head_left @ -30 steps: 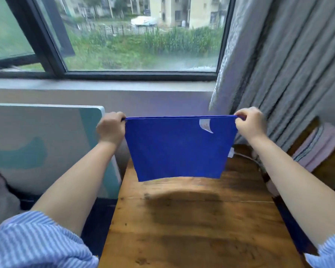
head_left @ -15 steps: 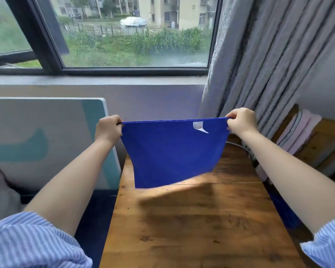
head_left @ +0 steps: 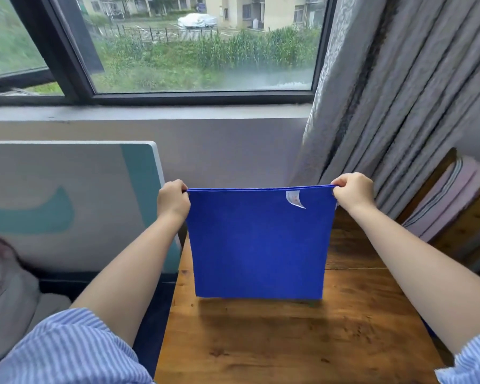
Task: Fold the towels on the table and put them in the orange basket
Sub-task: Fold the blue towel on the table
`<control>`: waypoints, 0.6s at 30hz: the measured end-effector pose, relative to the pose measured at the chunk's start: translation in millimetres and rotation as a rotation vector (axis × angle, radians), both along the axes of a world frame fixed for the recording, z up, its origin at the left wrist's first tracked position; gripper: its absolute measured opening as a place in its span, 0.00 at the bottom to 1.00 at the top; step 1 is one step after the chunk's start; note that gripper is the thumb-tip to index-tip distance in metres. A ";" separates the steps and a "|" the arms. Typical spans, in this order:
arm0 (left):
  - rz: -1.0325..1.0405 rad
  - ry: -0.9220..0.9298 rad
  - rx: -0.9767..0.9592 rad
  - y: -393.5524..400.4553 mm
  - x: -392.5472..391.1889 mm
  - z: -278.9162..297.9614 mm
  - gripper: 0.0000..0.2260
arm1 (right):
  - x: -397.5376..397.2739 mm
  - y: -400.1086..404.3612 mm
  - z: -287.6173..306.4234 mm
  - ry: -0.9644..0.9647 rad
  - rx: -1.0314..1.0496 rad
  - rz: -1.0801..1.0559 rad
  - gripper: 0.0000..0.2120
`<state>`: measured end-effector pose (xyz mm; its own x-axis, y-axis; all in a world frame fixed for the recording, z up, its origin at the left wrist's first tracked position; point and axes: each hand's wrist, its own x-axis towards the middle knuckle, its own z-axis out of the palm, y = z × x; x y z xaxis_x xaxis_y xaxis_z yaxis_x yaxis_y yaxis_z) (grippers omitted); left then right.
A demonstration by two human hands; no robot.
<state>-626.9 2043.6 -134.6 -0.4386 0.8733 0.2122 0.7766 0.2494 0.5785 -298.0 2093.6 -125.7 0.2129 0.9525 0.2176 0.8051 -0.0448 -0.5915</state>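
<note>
Both hands hold our blue towel up by its top corners, stretched above the counter.

Behind it we see a grey curtain and a window; a white and teal panel leans at left, partly cut off by the frame. Our towel hangs upright, broad face toward us, its long axis running left to right along the taut top edge, its bottom hem close over the wood; we cannot tell whether it touches. Our left hand pinches the left corner with fingers curled, and our right hand pinches the right one. A small white label curls near the top right; its print is too small to read.
</note>
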 end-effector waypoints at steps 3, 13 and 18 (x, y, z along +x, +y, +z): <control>-0.018 0.004 0.113 3.5 -2.0 3.8 0.10 | -2.1 5.0 -0.1 0.015 0.110 0.010 0.12; -0.257 0.187 -0.135 -48.4 -13.4 -70.7 0.08 | 11.5 -54.2 -74.3 -0.106 0.094 0.155 0.09; -0.549 0.389 -0.625 -92.4 -3.5 -130.0 0.08 | 35.8 -105.6 -145.7 -0.391 -0.219 0.372 0.08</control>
